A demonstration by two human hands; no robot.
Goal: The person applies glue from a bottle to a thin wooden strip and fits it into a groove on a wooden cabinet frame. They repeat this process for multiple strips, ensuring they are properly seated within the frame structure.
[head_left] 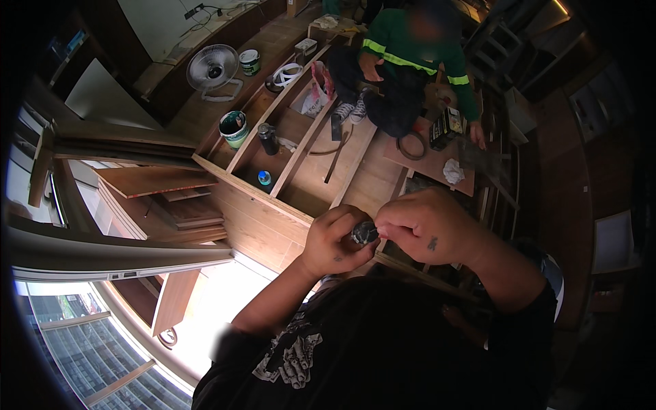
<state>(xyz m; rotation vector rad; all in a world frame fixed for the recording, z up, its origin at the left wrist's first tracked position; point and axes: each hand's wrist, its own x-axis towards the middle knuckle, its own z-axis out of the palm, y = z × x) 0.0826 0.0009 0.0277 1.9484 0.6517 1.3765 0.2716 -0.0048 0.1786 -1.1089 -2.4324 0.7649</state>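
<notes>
My left hand [333, 240] is closed around a small dark round object [364, 233] with pale grey marks on its top; its exact kind does not show. Close against it, my right hand [429, 229] is curled with thumb and forefinger pinched together at the object's right edge. Whatever those fingertips pinch is too small to make out. Both hands are in front of my chest, above the near edge of a wooden frame [256, 198] divided into long compartments.
Inside the frame stand a green-white bucket [234, 130], a dark flask [267, 139] and a blue-capped bottle [264, 178]. A person in a green top [403, 48] sits across from me. At far left are a fan [212, 68] and stacked boards [164, 198].
</notes>
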